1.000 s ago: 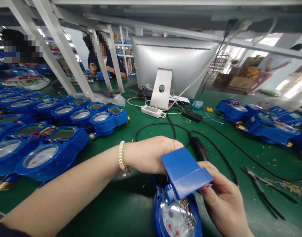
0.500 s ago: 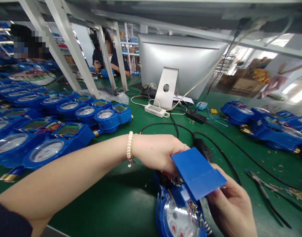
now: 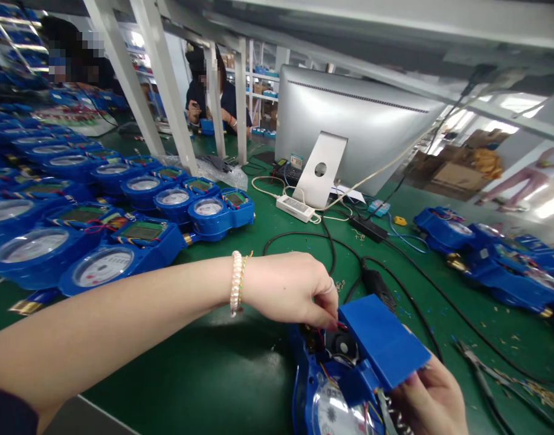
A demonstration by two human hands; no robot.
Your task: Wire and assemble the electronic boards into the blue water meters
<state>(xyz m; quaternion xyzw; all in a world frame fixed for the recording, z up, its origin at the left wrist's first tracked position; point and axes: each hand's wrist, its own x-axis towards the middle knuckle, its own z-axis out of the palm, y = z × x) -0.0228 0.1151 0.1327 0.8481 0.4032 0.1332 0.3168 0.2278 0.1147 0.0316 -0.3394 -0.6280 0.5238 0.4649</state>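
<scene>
A blue water meter point(image 3: 324, 393) lies open on the green bench in front of me, its dial and coloured wires showing. My right hand point(image 3: 428, 402) grips a flat blue plastic cover point(image 3: 383, 341) tilted above the meter's open housing. My left hand point(image 3: 292, 289), with a pearl bracelet at the wrist, reaches across, and its fingers pinch down into the housing beside a round black part point(image 3: 342, 345). What those fingers hold is hidden.
Rows of blue meters point(image 3: 104, 266) fill the left of the bench; more meters point(image 3: 498, 260) lie at the right. A silver monitor point(image 3: 349, 130), a white power strip point(image 3: 297, 207) and black cables point(image 3: 394, 266) sit ahead. Cutters point(image 3: 489, 374) lie right. Two people work behind.
The view has swung so the meter sits lower right. The blue cover has moved right and down with my right hand, and my left fingers have dipped into the housing.
</scene>
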